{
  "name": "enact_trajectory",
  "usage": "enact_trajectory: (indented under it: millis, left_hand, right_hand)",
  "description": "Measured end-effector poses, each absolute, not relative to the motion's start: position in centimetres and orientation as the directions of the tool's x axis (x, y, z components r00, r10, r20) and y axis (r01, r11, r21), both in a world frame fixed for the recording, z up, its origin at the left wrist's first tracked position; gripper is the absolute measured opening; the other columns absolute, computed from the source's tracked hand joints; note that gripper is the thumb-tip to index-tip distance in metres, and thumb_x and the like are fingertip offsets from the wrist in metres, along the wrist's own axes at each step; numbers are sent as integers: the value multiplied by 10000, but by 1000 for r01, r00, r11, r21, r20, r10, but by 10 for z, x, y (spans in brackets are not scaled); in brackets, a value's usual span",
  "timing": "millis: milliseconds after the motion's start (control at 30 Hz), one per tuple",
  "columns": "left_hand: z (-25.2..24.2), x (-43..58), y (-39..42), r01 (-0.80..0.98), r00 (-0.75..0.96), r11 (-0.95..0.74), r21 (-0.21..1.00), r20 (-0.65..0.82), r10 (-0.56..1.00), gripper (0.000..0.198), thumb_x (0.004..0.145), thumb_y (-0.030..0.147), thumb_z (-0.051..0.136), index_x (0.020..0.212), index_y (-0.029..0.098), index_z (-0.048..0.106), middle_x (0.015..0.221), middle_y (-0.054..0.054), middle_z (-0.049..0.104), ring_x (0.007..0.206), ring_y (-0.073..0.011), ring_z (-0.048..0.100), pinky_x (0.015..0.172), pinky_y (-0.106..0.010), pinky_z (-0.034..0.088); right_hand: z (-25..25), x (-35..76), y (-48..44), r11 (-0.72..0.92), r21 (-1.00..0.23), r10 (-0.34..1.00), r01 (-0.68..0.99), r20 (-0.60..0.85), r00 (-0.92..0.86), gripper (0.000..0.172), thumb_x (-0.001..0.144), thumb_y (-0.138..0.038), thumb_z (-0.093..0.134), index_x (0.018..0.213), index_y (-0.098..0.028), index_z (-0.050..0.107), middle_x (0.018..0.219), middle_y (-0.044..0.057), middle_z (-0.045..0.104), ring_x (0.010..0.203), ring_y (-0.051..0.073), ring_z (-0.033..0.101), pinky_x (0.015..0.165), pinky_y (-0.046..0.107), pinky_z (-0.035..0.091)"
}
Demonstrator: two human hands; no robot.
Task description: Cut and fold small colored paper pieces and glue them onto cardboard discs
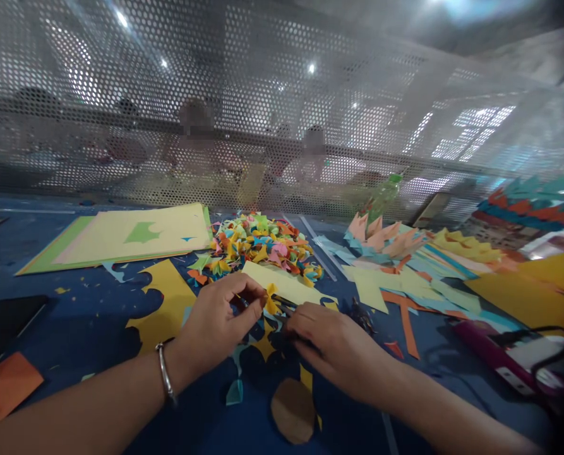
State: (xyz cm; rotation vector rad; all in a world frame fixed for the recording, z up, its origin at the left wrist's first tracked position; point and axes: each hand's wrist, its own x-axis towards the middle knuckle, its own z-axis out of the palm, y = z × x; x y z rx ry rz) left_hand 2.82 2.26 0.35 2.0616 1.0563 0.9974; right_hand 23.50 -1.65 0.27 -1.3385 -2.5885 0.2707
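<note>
My left hand (225, 316) pinches a small yellow paper piece (271, 299), folded or curled, between thumb and fingertips. Closed around a pair of scissors is my right hand (331, 338); the dark blades (285, 303) reach toward the yellow piece, and the handles are mostly hidden by the fingers. Just beyond both hands lies a pale yellow sheet (284, 284). A heap of small multicoloured paper cutouts (265, 243) rises behind it. Under and beside my hands are yellow scraps, including a larger sheet with scalloped cut edges (168, 303).
A stack of coloured paper (144, 234) lies at the left. Peach folded paper points (381, 237), strips and sheets fill the right, near a purple power strip (494, 357). A brown disc (294, 411) lies in front. A perforated metal screen (263, 126) borders the blue table, people behind it.
</note>
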Motion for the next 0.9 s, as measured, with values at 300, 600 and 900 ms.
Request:
enact_trajectory:
  millis: [300,600,900]
  left_hand:
    - [3,30,22,404,414,-512,758,347,841,87,781,155,527,786,180,610,731,9,633,651,-118,595,622,-235,462]
    - [0,34,19,384,468,-596,705,408,784,117,775,111,535,781,191,620,748,16,640,659,-109,590,615,-217,457]
    - [-4,34,20,411,481,-634,655,435,761,150,748,79,556,788,200,634,755,22,643,678,-114,592,634,-234,448]
  right_hand:
    - [15,234,-21,486,-530,873,695,325,-364,102,846,-136,493,853,-191,579,789,8,598,658,115,542,603,224,434]
    - [15,229,-24,455,-602,887,656,376,-270,60,811,-153,525,817,-204,556,717,-22,563,606,103,510,575,224,420]
    - [16,226,-23,443,-651,894,616,370,-251,39,814,-177,533,813,-209,554,709,-24,572,605,105,513,583,231,429]
